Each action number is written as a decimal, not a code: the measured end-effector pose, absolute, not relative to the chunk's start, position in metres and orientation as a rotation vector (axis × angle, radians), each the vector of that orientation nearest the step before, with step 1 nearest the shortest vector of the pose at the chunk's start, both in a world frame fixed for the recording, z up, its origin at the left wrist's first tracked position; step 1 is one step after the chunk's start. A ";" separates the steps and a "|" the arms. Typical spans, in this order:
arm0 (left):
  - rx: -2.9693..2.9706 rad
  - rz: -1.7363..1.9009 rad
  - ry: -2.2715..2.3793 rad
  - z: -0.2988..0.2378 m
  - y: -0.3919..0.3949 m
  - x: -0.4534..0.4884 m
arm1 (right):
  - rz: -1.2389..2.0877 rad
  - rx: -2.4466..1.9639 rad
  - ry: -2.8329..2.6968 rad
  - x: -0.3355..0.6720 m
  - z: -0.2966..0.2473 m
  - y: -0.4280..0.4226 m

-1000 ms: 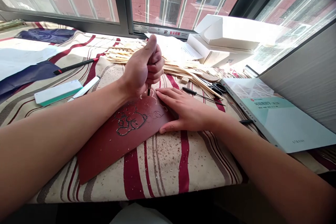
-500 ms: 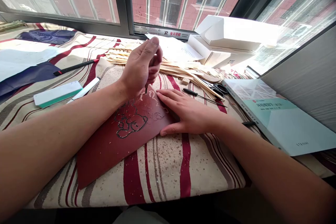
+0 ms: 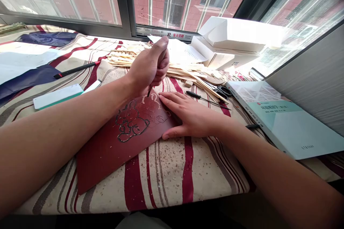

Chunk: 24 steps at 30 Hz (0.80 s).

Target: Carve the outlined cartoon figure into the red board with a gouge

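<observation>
My left hand (image 3: 152, 61) is closed in a fist around a carving tool, its handle hidden by the fingers. The tool's thin dark shaft (image 3: 149, 91) points down at the far part of a reddish-brown board (image 3: 104, 161), near pale cut grooves (image 3: 155, 98). A cartoon figure with dark outlines (image 3: 133, 123) is cut into the board, and fainter sketch lines lie to its right. My right hand (image 3: 185, 114) rests flat on the board's right edge, fingers stretched and thumb apart. Small shavings are scattered over the board and the cloth.
A thin black-handled tool (image 3: 195, 94) and scissors (image 3: 224, 91) lie right of my right hand, by a book (image 3: 285, 118). Wooden strips (image 3: 193, 71) and a white box (image 3: 231, 39) are behind. A white-and-green case (image 3: 57, 96) and a red-black pen (image 3: 76, 69) lie left on the striped cloth (image 3: 172, 175).
My left fist has shifted slightly right and tilted, with the tool tip still near the grooves. The view has moved a little; my right hand stays on the board.
</observation>
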<state>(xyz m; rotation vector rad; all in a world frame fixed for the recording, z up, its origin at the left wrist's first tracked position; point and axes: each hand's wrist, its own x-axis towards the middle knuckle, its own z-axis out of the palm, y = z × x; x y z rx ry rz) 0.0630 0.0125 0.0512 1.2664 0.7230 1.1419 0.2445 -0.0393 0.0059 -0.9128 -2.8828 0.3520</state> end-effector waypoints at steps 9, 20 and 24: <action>1.294 0.985 0.728 0.067 0.018 0.063 | 0.351 -0.927 -2.889 0.244 0.006 -0.040; 1.244 1.552 0.990 0.051 0.014 0.074 | 0.372 -0.924 -2.890 0.245 0.003 -0.038; 1.269 1.691 1.022 0.048 0.011 0.081 | 0.369 -0.894 -2.881 0.246 0.000 -0.036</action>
